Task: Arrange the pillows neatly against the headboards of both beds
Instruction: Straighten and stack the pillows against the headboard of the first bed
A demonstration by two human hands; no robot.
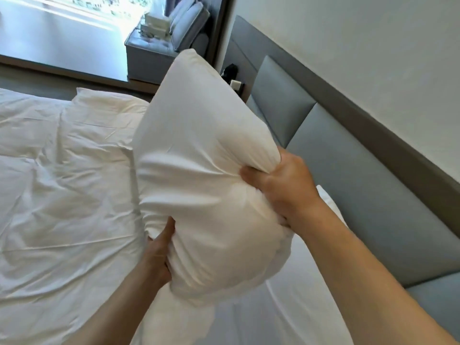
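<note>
A plump white pillow (199,155) is held up in the air over the bed, its long side running from near me toward the far end. My left hand (159,255) grips its lower near corner from underneath. My right hand (278,188) clutches a bunch of its fabric on the right side. The padded grey-blue headboard (361,185) runs along the right, close beside the pillow. A second white pillow (107,103) lies at the far end of the bed, partly hidden by the held one. A white corner (328,202) shows behind my right wrist.
A rumpled white duvet (62,195) covers the bed on the left. Bare white sheet (286,307) shows below the pillow. Beyond the bed stand a grey sofa (174,38) with folded white items, a bright window, and a dark object with a white socket plate (235,84) by the wall.
</note>
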